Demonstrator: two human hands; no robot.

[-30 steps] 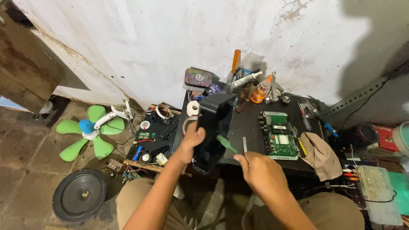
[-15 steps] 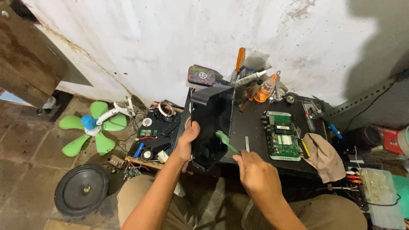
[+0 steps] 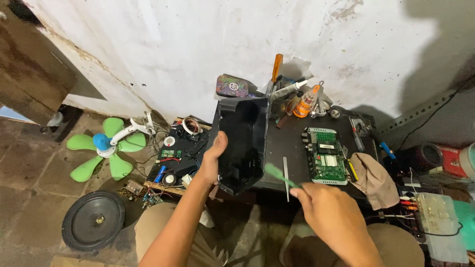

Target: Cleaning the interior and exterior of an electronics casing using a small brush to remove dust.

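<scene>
My left hand grips the left edge of a black plastic housing shell, held upright over the front of a dark work surface with its hollow inside facing me. My right hand is lower right of the shell and pinches a thin green tool, whose tip points toward the shell's lower right edge. A green circuit board lies flat on the surface to the right. A slim metal pair of tweezers lies between shell and board.
Screwdrivers and glue tubes stand against the white wall. A beige cloth lies right of the board. On the floor to the left sit a green fan blade, a round black speaker and a black tray of parts.
The housing has been lifted and tilted more upright in my left hand. My right hand with the green tool has dropped slightly away from the shell toward me.
</scene>
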